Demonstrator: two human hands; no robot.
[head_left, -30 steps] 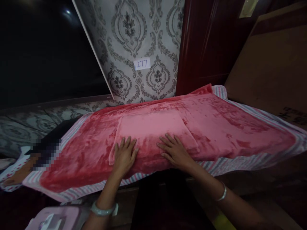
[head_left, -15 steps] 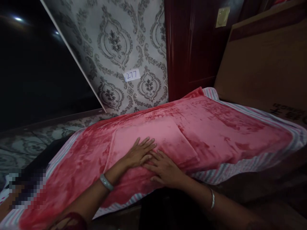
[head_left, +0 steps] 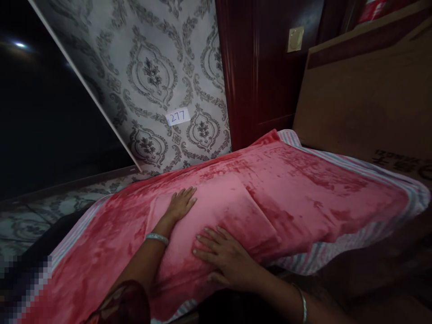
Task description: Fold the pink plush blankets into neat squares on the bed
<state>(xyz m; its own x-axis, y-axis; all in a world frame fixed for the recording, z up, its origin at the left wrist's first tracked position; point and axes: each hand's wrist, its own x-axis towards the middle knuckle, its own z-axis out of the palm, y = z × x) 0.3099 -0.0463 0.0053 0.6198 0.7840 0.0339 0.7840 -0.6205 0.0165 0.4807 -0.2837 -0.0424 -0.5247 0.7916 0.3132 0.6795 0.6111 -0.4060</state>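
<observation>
A folded pink plush cloth [head_left: 232, 202] lies flat on a larger red and pink plush blanket [head_left: 324, 189] with a striped border. On the left part of the folded cloth rests my left hand [head_left: 179, 206], palm down with fingers stretched out. Nearer to me, my right hand [head_left: 227, 258] presses flat on the front part of the same cloth, fingers spread. The two hands are apart, and neither grips anything. Each wrist wears a silver bangle.
Behind the blanket rises a patterned wall [head_left: 151, 76] bearing a paper label [head_left: 178, 116] marked 277. A large dark screen [head_left: 50, 112] stands at the left. To the right are a dark red wood panel [head_left: 259, 72] and a big cardboard box [head_left: 364, 94].
My hands, touching each other before, have moved apart. The left has slid left and slightly away from me; the right has come a little nearer. The camera view has shifted slightly.
</observation>
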